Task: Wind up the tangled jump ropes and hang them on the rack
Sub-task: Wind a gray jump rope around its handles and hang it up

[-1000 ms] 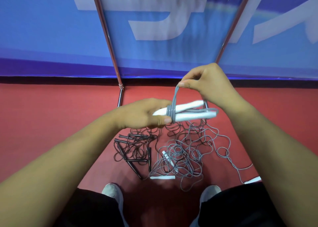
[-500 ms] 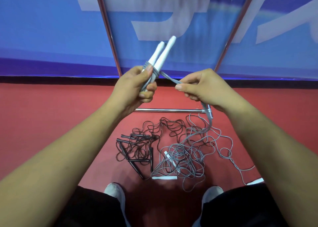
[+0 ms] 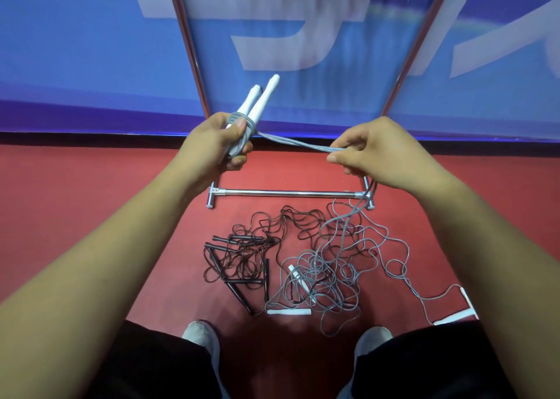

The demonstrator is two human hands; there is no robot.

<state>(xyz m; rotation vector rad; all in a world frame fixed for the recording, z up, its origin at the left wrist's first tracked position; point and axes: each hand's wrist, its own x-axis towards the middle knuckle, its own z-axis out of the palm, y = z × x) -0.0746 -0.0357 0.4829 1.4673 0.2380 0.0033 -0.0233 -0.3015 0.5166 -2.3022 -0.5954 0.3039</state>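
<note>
— What is changing in your hands?
— Your left hand (image 3: 218, 142) is gripping the two white handles (image 3: 260, 102), which are now tipping upward instead of lying level. Your right hand (image 3: 385, 150) is pinching the grey rope (image 3: 297, 142) and drawing it taut as your hands are moving apart.
— And the task?
— You are cinching a wrap, I judge. Most of the rope is lying in the grey tangle (image 3: 327, 274) on the floor (image 3: 91, 201) before the rack (image 3: 288, 192), not yet hung.

Rope tangle (image 3: 318, 265) on floor (image 3: 91, 204), before rack bar (image 3: 288, 192) (behind shoes (image 3: 202, 336))
</note>
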